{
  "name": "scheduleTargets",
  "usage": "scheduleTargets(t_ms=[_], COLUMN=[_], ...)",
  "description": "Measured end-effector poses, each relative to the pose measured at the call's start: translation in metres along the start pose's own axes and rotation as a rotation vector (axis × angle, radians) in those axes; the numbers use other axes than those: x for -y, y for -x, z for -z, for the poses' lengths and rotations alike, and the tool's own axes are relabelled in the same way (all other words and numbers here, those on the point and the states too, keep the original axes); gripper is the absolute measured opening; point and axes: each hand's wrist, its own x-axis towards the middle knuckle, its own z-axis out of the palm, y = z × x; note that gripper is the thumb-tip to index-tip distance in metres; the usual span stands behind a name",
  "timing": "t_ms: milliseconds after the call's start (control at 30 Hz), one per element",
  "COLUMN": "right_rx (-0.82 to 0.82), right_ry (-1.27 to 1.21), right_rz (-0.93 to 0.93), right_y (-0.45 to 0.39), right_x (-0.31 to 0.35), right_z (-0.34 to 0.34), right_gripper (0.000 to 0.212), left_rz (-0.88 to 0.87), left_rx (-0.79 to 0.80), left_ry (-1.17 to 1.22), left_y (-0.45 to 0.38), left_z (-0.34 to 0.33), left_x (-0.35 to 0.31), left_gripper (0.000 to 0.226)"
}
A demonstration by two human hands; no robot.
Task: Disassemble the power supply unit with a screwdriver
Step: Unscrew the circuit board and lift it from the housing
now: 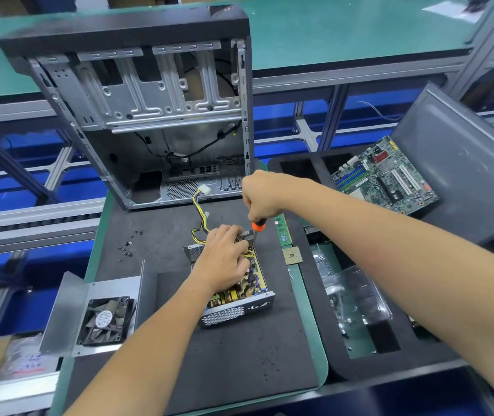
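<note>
Left hand (224, 259) lies palm-down over the open power supply unit (233, 283), its fingers curled in among the wires at the far end and apparently steadying the chassis, though what exactly they grip is hidden; the unit sits in the middle of the dark foam mat (224, 355), its board of yellow and black components exposed; to the left of it lies the removed cover (95, 313) with the fan (106, 321) fixed inside, and farther back a scatter of loose screws (127, 246); behind stands the emptied computer case (149, 109). Right of the left hand, the screwdriver (257, 231) stands nearly upright, its tip down at the unit's far right corner; the right hand (262, 196) is closed in a fist round the top of the handle. The step in hand looks like backing out a screw that holds the board or a bracket; the next move calls for downward pressure while turning, then lifting the screw clear. Farther right lie a memory stick (282, 232), a processor chip (292, 255) and a motherboard (387, 175).
</note>
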Motion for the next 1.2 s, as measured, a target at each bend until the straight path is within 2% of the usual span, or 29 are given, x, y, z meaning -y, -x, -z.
scheduleTargets(t_ms=[267, 500, 700, 867, 1100, 1200], right_rx=[-0.007, 0.018, 0.084, 0.081, 0.037, 0.033], right_ry=[0.019, 0.13, 0.193, -0.013, -0.241, -0.251], right_rz=[0.008, 0.137, 0.24, 0.08, 0.037, -0.013], right_y=[-0.006, -0.012, -0.01, -0.009, -0.007, -0.006], right_x=[0.001, 0.009, 0.004, 0.006, 0.011, 0.006], right_z=[-0.006, -0.001, 0.006, 0.002, 0.006, 0.007], right_gripper=[0.014, 0.015, 0.007, 0.023, 0.016, 0.012], left_rz=[0.006, 0.014, 0.011, 0.01, 0.009, 0.009], left_rx=[0.018, 0.027, 0.015, 0.006, 0.009, 0.008], left_ry=[-0.003, -0.017, -0.039, -0.038, -0.061, -0.055], left_y=[0.0, 0.0, 0.0, -0.001, 0.0, 0.0], left_z=[0.002, 0.0, 0.0, -0.002, -0.004, -0.003], left_x=[-0.001, -0.002, -0.001, -0.001, 0.0, 0.0], left_gripper=[0.029, 0.021, 0.029, 0.03, 0.029, 0.029])
